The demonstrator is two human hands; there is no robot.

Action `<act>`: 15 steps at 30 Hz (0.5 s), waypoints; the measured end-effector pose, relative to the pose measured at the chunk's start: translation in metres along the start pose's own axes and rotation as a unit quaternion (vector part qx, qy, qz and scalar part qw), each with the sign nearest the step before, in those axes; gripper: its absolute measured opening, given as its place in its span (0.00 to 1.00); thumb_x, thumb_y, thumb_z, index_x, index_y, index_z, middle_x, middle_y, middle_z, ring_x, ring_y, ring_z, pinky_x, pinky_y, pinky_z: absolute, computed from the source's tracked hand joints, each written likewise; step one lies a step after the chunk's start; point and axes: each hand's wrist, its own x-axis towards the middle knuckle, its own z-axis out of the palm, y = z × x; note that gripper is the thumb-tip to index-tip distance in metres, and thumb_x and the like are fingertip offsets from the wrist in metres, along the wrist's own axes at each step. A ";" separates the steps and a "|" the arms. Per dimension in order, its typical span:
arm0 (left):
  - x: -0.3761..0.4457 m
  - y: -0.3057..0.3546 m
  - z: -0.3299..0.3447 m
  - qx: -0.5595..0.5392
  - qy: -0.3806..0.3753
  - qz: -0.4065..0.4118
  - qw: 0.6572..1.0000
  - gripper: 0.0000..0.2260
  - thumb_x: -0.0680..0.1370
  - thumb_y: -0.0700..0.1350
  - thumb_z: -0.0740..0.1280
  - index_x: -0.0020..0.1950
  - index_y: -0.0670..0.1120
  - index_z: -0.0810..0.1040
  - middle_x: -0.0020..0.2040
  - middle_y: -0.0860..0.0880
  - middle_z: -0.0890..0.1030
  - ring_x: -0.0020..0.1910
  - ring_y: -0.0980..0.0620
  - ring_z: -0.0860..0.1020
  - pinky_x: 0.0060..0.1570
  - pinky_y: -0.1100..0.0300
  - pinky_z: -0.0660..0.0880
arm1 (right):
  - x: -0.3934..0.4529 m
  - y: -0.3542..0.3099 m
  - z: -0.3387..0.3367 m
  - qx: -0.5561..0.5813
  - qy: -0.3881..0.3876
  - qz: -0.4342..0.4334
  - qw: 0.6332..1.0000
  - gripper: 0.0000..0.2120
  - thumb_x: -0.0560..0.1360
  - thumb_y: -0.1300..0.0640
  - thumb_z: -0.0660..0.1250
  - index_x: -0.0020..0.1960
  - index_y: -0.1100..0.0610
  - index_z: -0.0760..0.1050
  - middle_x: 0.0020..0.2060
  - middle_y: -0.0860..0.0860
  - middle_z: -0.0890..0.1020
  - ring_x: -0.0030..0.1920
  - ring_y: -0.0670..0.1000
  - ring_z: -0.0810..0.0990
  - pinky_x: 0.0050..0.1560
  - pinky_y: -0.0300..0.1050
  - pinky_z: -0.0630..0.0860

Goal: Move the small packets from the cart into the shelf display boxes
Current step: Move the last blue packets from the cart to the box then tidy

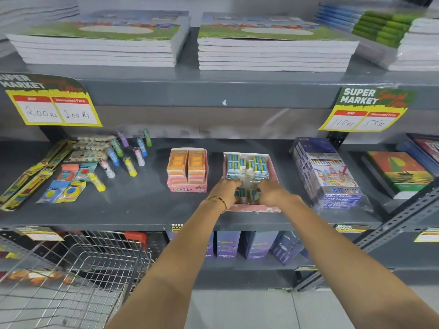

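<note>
Both hands [249, 191] gripping packets [247, 194], upright

Two stacks of white-paged sketchbooks with green illustrated covers [99, 41] on top grey metal shelf [213, 91]; yellow-green price sign reading 200 Rs / 100 Rs [51, 103] hangs at left, a second like sign [367, 110] at right. Middle shelf: loose coloured glue sticks [129, 160] far left, plastic-wrapped colour pencil boxes [330, 174] right, landscape-cover book [399, 170] far right. Purple boxes [228, 244] on lower shelf.
</note>
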 end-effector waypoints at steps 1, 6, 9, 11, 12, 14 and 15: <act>-0.002 0.001 -0.001 -0.015 0.027 0.005 0.999 0.22 0.75 0.33 0.64 0.68 0.49 0.70 0.67 0.42 0.73 0.64 0.40 0.74 0.66 0.49 0.70 | 0.000 -0.007 -0.003 -0.014 0.019 0.008 1.000 0.13 0.74 0.68 0.60 0.58 0.63 0.74 0.57 0.58 0.78 0.55 0.57 0.79 0.49 0.44 0.74; -0.015 -0.023 -0.025 -0.135 0.223 -0.037 0.965 0.19 0.77 0.37 0.64 0.69 0.43 0.69 0.71 0.44 0.71 0.71 0.47 0.67 0.72 0.54 0.62 | 0.014 -0.052 -0.010 -0.007 0.161 -0.059 0.985 0.15 0.75 0.65 0.63 0.61 0.59 0.75 0.58 0.60 0.80 0.59 0.61 0.78 0.58 0.52 0.75; -0.026 -0.061 -0.048 -0.134 0.287 -0.131 0.940 0.17 0.79 0.37 0.60 0.68 0.44 0.71 0.68 0.43 0.73 0.66 0.44 0.72 0.68 0.55 0.67 | 0.024 -0.082 -0.006 0.017 0.168 -0.160 0.973 0.20 0.74 0.62 0.66 0.66 0.55 0.72 0.63 0.60 0.76 0.61 0.62 0.77 0.60 0.53 0.74; -0.033 -0.085 -0.058 -0.130 0.306 -0.172 0.927 0.18 0.79 0.35 0.58 0.68 0.45 0.71 0.68 0.43 0.73 0.66 0.44 0.72 0.68 0.55 0.66 | 0.032 -0.098 -0.001 0.012 0.172 -0.209 0.963 0.21 0.74 0.62 0.65 0.67 0.54 0.71 0.63 0.59 0.75 0.59 0.62 0.77 0.59 0.53 0.74; -0.035 -0.094 -0.062 -0.124 0.306 -0.184 0.926 0.18 0.79 0.35 0.58 0.68 0.45 0.71 0.69 0.43 0.72 0.66 0.44 0.71 0.69 0.56 0.65 | 0.037 -0.103 0.002 0.009 0.173 -0.225 0.959 0.21 0.74 0.63 0.64 0.66 0.55 0.71 0.63 0.59 0.75 0.58 0.62 0.78 0.59 0.52 0.75; -0.036 -0.109 -0.064 -0.102 0.288 -0.201 0.931 0.19 0.78 0.34 0.58 0.67 0.44 0.71 0.69 0.42 0.72 0.66 0.44 0.72 0.68 0.56 0.65 | 0.046 -0.113 0.006 0.006 0.171 -0.237 0.956 0.21 0.74 0.65 0.62 0.66 0.55 0.72 0.64 0.60 0.74 0.56 0.63 0.79 0.58 0.52 0.75; -0.036 -0.115 -0.065 -0.093 0.275 -0.208 0.934 0.20 0.77 0.33 0.58 0.67 0.44 0.71 0.70 0.43 0.71 0.66 0.44 0.72 0.68 0.55 0.66 | 0.050 -0.118 0.008 0.000 0.169 -0.239 0.956 0.21 0.74 0.66 0.62 0.66 0.55 0.72 0.65 0.60 0.72 0.55 0.63 0.79 0.59 0.53 0.75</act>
